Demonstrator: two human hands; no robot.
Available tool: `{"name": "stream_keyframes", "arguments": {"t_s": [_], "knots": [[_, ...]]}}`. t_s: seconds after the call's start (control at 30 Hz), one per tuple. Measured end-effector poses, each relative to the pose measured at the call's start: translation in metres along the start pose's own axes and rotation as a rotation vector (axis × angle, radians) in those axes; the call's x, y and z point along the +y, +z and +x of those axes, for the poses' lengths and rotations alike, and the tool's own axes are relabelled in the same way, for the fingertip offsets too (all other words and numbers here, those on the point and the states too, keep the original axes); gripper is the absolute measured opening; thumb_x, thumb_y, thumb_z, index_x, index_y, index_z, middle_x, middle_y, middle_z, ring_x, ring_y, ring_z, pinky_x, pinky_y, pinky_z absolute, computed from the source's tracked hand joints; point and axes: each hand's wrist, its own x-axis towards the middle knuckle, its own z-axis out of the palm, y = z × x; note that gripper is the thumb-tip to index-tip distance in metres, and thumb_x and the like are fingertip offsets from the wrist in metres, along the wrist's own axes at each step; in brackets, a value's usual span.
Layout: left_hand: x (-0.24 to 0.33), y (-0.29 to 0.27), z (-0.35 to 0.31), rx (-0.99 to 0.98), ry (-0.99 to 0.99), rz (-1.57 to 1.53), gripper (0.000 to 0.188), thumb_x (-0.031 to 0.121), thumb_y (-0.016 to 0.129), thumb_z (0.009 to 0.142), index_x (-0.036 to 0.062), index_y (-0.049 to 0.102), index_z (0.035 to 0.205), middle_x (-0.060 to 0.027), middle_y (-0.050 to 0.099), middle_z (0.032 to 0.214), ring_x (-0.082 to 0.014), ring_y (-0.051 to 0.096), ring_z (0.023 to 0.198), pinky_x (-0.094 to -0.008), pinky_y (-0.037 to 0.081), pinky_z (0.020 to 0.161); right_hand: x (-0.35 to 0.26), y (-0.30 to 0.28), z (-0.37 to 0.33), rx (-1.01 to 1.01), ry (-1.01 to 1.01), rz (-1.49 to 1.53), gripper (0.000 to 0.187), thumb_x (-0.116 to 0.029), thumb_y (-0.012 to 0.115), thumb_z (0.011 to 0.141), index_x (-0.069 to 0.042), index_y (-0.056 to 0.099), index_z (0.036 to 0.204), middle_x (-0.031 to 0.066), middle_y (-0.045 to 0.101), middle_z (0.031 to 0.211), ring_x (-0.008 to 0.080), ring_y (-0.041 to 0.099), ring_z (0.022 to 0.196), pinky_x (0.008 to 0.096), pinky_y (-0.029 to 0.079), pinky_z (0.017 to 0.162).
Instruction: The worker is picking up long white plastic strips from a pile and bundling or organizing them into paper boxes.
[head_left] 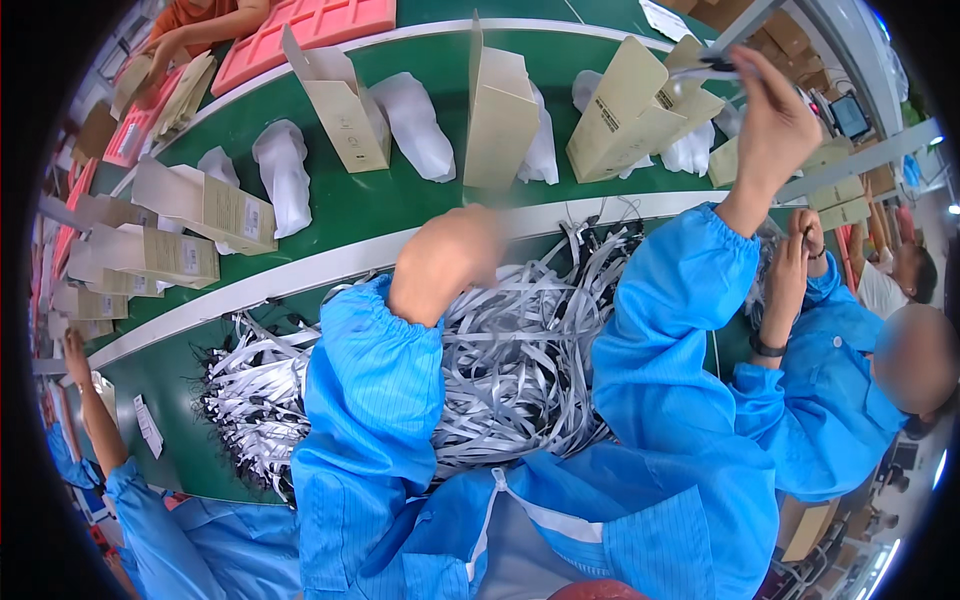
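Note:
My right hand (775,125) is raised at the far right with its fingers closed on a wrist strap; a black end (718,63) and a thin light band show beside the fingertips. It is next to the open flaps of a beige carton (618,110). My left hand (450,255) is smeared by motion, so its fingers cannot be made out. It hovers over a big heap of white straps (520,370) with black ends, in front of a standing open carton (500,115). Whether it holds anything is hidden.
White-wrapped items (415,125) and more open cartons (235,210) stand along the green belt (340,215). A pale rail (250,270) divides it from my table. Pink trays (300,35) lie at the far side. Co-workers sit close on both sides, one in a blue sleeve (820,385).

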Motion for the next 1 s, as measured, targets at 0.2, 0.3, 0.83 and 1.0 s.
{"name": "stream_keyframes", "arguments": {"t_s": [0.2,0.3,0.83,1.0], "knots": [[0.008,0.000,0.004,0.100,0.110,0.001,0.014,0.009,0.074,0.067,0.0013,0.067,0.077,-0.0180,0.068,0.076,-0.0374,0.068,0.074,-0.0442,0.054,0.063,0.027,0.008,-0.011,-0.667,0.225,-0.129,0.018,-0.008,0.069,0.088,0.004,0.073,0.101,0.0065,0.074,0.087,0.0099,0.068,0.084,0.0241,0.053,0.079],[0.014,-0.008,-0.012,0.223,0.120,-0.004,0.010,0.005,0.070,0.069,0.0016,0.067,0.078,-0.0187,0.068,0.078,-0.0388,0.067,0.075,-0.0456,0.053,0.064,0.030,0.020,-0.018,-0.716,0.269,-0.034,0.025,-0.012,0.066,0.092,0.004,0.069,0.110,0.0090,0.074,0.094,0.0125,0.069,0.087,0.0261,0.054,0.081],[0.042,-0.066,-0.065,0.983,0.610,-0.151,0.005,-0.004,0.064,0.083,-0.0042,0.063,0.088,-0.0132,0.066,0.077,-0.0225,0.067,0.069,-0.0305,0.053,0.060,-0.092,0.016,-0.032,-0.719,0.337,0.895,0.038,-0.025,0.058,0.100,0.000,0.060,0.128,0.0162,0.069,0.112,0.0249,0.065,0.109,0.0340,0.049,0.098],[0.048,-0.071,-0.092,1.190,0.908,-0.389,0.007,-0.002,0.057,0.093,-0.0059,0.062,0.097,-0.0146,0.068,0.093,-0.0186,0.068,0.076,-0.0256,0.058,0.064,-0.141,0.051,-0.064,-1.275,0.300,1.334,0.035,-0.029,0.062,0.097,-0.001,0.061,0.119,0.0049,0.068,0.093,0.0150,0.063,0.087,0.0279,0.049,0.076]]}}
